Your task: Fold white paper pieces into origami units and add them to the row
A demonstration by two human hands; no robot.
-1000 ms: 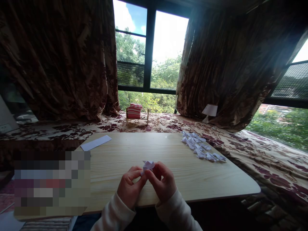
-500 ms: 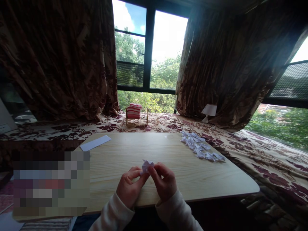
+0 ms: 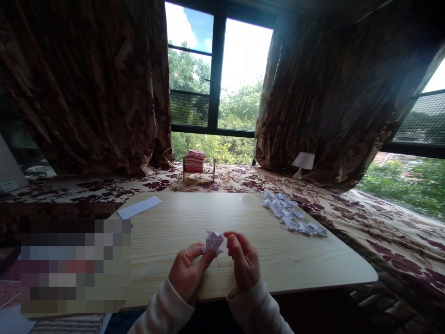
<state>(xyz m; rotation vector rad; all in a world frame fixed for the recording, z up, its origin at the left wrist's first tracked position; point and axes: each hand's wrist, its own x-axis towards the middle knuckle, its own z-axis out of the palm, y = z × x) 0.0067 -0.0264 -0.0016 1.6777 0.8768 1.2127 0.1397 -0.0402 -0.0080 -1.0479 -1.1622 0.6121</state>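
head view: folded paper (image 3: 213,241) in left hand (image 3: 187,271), striped stack (image 3: 194,162) in rack (image 3: 214,170)

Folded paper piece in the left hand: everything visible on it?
The folded paper piece is small, white and creased, apparently plain paper, with pointed tips at its upper left and lower right. The left hand pinches its lower part, holding it over the near side of the table. The right hand is close beside it, apart. Finer folds can't be made out.
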